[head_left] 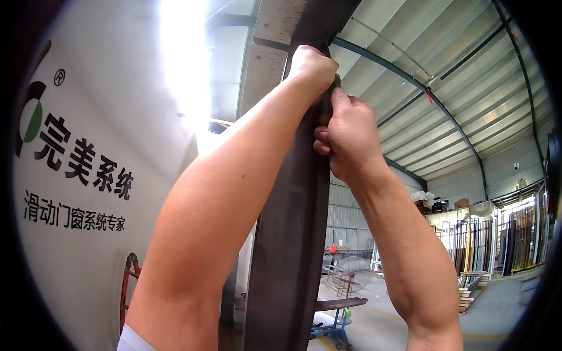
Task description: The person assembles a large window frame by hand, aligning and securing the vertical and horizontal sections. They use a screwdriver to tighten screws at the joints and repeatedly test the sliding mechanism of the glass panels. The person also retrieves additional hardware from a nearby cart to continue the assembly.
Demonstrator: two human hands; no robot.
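The person's left hand (313, 65) is curling high against a tall, dark brown, smooth-faced column (287, 251), its back turned near and its fingertips hiding behind the knuckles, so I cannot tell whether it is gripping the column's edge or a smaller part. The right hand (355, 131), just below and to the right, is bending its fingers toward the column's right side while its thumb is pointing up toward a small dark piece (336, 82) beside the left hand; I cannot tell what that piece is or whether the right hand is gripping anything. The column is standing centrally between the forearms, running out of view above and below, with the left forearm covering part of it. A white sleeve (134, 341) is showing only its edge at the lower left. Beyond, a pale, brown-speckled beam (270, 35) is rising behind the left hand, and glare is washing out the upper left beside a smooth white panel with black lettering (152, 228). Far right, a ribbed metal roof (421, 99) is curving over racks of long, slender bars (477, 245), while a blue metal trolley (335, 332) is standing partly hidden behind the column.
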